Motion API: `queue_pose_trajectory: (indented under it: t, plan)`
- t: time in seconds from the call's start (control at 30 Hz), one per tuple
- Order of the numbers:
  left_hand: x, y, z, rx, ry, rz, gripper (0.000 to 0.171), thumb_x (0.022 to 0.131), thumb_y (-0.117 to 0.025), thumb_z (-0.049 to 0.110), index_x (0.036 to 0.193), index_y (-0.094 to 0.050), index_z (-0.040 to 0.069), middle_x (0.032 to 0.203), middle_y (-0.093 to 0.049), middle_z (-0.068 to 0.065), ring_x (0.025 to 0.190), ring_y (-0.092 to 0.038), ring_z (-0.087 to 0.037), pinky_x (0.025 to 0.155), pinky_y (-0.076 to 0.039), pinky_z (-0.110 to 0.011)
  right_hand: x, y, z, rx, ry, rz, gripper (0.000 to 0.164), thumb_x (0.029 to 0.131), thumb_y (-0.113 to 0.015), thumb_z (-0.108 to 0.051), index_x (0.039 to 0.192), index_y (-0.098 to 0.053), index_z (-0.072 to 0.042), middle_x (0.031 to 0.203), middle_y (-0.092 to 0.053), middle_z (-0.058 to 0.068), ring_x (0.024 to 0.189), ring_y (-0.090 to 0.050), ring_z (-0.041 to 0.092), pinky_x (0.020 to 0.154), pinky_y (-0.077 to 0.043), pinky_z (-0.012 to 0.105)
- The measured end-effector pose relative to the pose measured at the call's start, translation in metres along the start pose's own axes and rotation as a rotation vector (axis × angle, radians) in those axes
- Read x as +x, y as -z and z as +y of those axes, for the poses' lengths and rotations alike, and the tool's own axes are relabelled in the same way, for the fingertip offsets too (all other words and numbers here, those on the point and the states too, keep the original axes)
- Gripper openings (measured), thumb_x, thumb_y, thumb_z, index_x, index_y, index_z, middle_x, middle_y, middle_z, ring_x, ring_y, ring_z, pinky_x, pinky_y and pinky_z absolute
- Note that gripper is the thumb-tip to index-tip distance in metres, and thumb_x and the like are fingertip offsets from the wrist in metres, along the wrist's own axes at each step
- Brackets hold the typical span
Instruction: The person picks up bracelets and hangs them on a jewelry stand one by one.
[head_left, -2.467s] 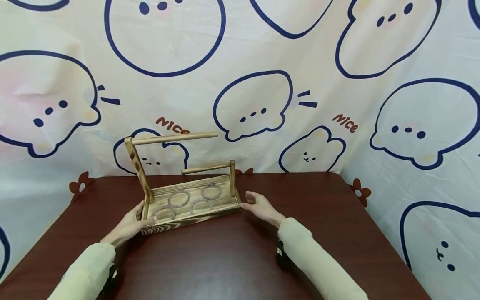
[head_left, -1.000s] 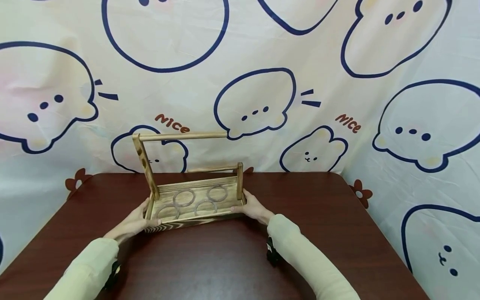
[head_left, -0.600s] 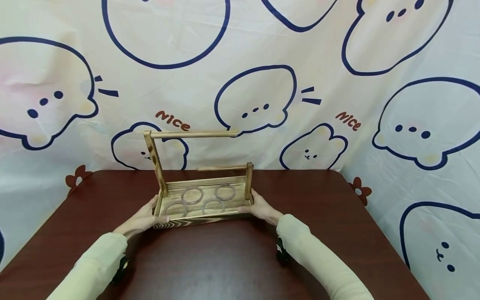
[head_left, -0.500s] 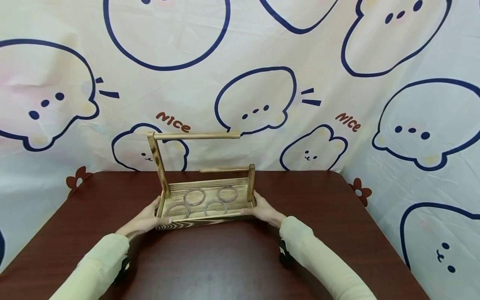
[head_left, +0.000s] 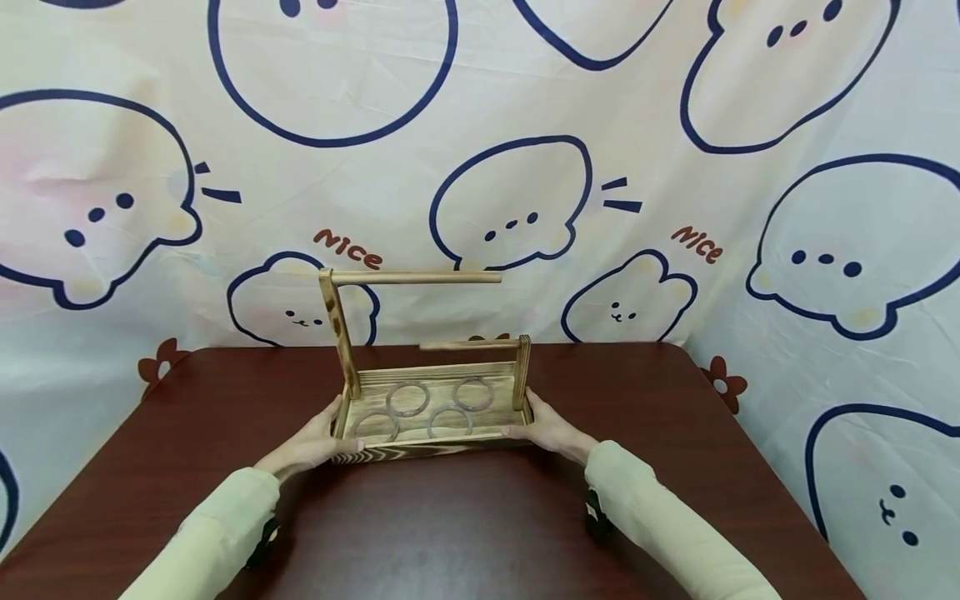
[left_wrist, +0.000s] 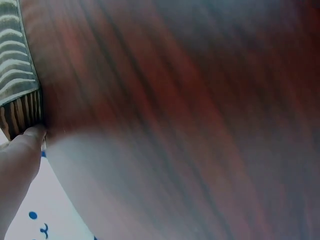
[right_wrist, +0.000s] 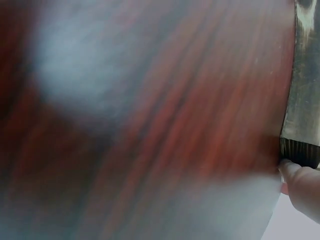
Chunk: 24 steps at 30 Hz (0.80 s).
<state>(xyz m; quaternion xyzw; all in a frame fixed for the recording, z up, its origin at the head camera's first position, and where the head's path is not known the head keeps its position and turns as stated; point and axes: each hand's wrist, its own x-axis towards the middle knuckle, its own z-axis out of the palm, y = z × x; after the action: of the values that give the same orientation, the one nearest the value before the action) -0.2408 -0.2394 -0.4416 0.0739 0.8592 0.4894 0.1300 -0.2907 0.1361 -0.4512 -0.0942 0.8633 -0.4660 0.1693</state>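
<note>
A pale wooden display stand (head_left: pixel 438 451) with a shallow tray base sits toward the back of the table. From its left end a tall post carries a high wooden bar (head_left: pixel 416 277); a shorter post at the right carries a lower bar (head_left: pixel 472 344). Several thin pale rings (head_left: pixel 408 384) show on the tray floor. My left hand (head_left: pixel 307 443) grips the left end, thumb over the front rim. My right hand (head_left: pixel 555 431) holds the right end the same way. Both wrist views catch only a dark-grained tray corner (left_wrist: pixel 17 55) and a fingertip; the other fingers are hidden.
The dark red-brown table (head_left: pixel 442 533) spreads in front of the stand and to both sides. A white cloth (head_left: pixel 510 100) printed with blue cartoon outlines hangs close behind the table and along its sides.
My right hand, earlier only at the stand's right corner, has taken hold of that end. Both hands have shifted the stand rightward, and its front edge now lies squarer to me.
</note>
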Motion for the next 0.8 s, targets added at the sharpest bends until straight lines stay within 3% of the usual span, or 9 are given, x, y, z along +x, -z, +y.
queue_pose_trajectory:
  t: [0.27, 0.8]
  plan:
    - [-0.002, -0.006, 0.005, 0.010, 0.023, -0.013, 0.106, 0.080, -0.070, 0.021, 0.143, 0.009, -0.006, 0.150, 0.007, -0.028, 0.137, 0.003, -0.044, 0.106, -0.011, -0.059, -0.008, 0.006, 0.007, 0.009, 0.011, -0.015, 0.104, 0.079, -0.071, -0.036, 0.148, 0.001, -0.007, 0.155, 0.000, 0.012, 0.141, -0.003, 0.030, 0.109, -0.018, 0.052]
    - [0.001, -0.028, 0.015, -0.002, -0.016, -0.027, 0.107, 0.079, -0.072, 0.019, 0.143, 0.010, -0.006, 0.150, 0.004, -0.028, 0.137, 0.003, -0.041, 0.108, -0.012, -0.056, -0.030, 0.022, 0.018, 0.002, 0.004, 0.019, 0.102, 0.078, -0.072, -0.035, 0.148, -0.003, -0.006, 0.154, -0.004, 0.015, 0.141, -0.004, 0.032, 0.108, -0.018, 0.054]
